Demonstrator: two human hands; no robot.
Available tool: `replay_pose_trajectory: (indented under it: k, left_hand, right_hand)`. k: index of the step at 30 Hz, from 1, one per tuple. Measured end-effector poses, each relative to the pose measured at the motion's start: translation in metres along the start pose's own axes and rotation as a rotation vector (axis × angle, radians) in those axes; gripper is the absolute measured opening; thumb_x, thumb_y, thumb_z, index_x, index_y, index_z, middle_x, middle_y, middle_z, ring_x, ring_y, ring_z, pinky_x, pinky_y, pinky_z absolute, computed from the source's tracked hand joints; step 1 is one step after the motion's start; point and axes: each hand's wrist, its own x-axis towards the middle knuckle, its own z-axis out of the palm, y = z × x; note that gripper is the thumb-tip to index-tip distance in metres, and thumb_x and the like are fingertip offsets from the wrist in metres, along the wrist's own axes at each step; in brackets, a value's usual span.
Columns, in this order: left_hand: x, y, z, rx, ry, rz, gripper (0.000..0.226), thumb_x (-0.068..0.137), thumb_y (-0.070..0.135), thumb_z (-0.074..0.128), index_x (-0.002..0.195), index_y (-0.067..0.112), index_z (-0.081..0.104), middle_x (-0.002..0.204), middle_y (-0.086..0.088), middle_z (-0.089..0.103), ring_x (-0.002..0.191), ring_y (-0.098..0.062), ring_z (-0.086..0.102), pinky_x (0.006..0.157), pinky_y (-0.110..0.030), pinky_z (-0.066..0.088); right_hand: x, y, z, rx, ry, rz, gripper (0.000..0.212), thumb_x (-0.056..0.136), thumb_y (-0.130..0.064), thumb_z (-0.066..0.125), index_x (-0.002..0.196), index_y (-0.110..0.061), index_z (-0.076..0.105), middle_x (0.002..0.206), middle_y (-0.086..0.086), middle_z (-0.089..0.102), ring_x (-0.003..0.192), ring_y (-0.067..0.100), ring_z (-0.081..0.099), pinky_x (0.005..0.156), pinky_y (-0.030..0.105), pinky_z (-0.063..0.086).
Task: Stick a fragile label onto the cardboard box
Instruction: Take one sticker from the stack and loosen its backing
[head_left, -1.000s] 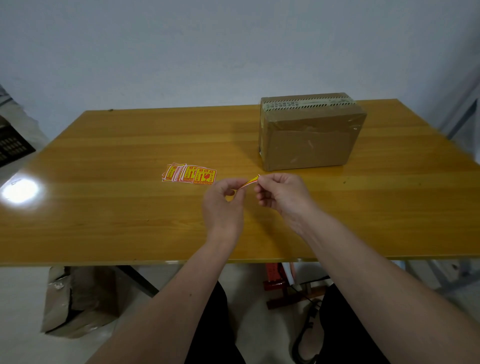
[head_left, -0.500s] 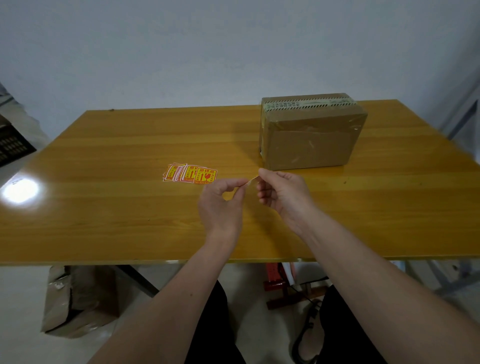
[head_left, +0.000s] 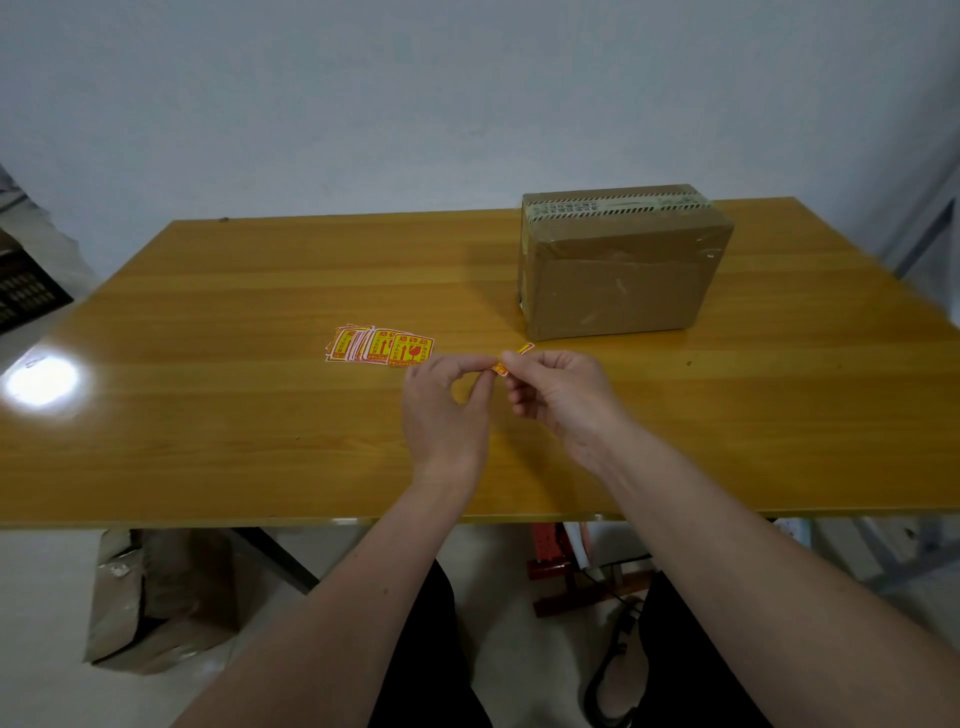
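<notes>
Fragile label (head_left: 511, 359): small, yellow with red print, seen nearly edge-on, so its face is mostly hidden by fingertips. It is pinched from both sides, by the left hand (head_left: 447, 410) grip and the right hand (head_left: 558, 397) grip, above the desk (head_left: 208, 415), just in front of the cardboard box (head_left: 621, 260). Box is brown, taped, with a striped strip along its top. A fanned pile of labels (head_left: 379, 345) is seen left of the box; print too small to read.
</notes>
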Motion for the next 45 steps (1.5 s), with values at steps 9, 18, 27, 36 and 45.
replay_pose_trajectory:
  k: [9, 18, 27, 36, 45]
  left_hand:
    - [-0.001, 0.001, -0.003, 0.010, 0.083, 0.061, 0.009, 0.076, 0.012, 0.072, 0.079, 0.020, 0.073, 0.072, 0.027, 0.056, 0.087, -0.015, 0.061, 0.082, -0.030, 0.047]
    - [0.002, -0.002, -0.003, -0.052, 0.037, -0.048, 0.020, 0.078, 0.013, 0.071, 0.074, 0.033, 0.067, 0.075, 0.009, 0.068, 0.084, -0.016, 0.064, 0.083, -0.035, 0.050]
    - [0.003, -0.005, -0.003, -0.051, 0.042, -0.063, 0.014, 0.078, 0.013, 0.070, 0.077, 0.027, 0.070, 0.079, 0.005, 0.070, 0.084, -0.015, 0.064, 0.081, -0.029, 0.049]
    - [0.004, -0.006, -0.004, -0.071, 0.065, -0.064, 0.017, 0.078, 0.014, 0.071, 0.075, 0.030, 0.068, 0.080, 0.007, 0.070, 0.086, -0.015, 0.064, 0.083, -0.028, 0.048]
    - [0.002, -0.008, -0.002, -0.021, 0.082, 0.020, 0.012, 0.077, 0.012, 0.071, 0.078, 0.024, 0.072, 0.078, 0.012, 0.066, 0.084, -0.017, 0.063, 0.080, -0.030, 0.047]
  right_hand:
    - [-0.002, -0.002, -0.001, 0.013, -0.056, 0.005, 0.011, 0.080, -0.014, 0.072, 0.073, -0.008, 0.066, 0.065, 0.003, 0.060, 0.056, 0.011, 0.053, 0.054, 0.022, 0.047]
    - [-0.003, -0.003, -0.001, -0.013, -0.091, -0.043, 0.014, 0.083, -0.007, 0.066, 0.069, -0.008, 0.065, 0.063, 0.002, 0.060, 0.056, 0.010, 0.053, 0.054, 0.020, 0.047]
    - [-0.003, -0.002, 0.002, -0.024, -0.096, -0.058, 0.015, 0.084, -0.005, 0.065, 0.069, -0.008, 0.065, 0.064, 0.002, 0.059, 0.057, 0.009, 0.053, 0.053, 0.019, 0.047]
    - [-0.005, -0.003, 0.002, -0.023, -0.088, -0.038, 0.011, 0.083, 0.000, 0.064, 0.076, -0.008, 0.067, 0.064, 0.002, 0.059, 0.058, 0.011, 0.053, 0.054, 0.020, 0.047]
    - [-0.004, -0.002, 0.004, -0.013, -0.081, -0.012, 0.008, 0.081, -0.014, 0.070, 0.075, -0.009, 0.067, 0.068, 0.002, 0.061, 0.059, 0.011, 0.053, 0.055, 0.022, 0.047]
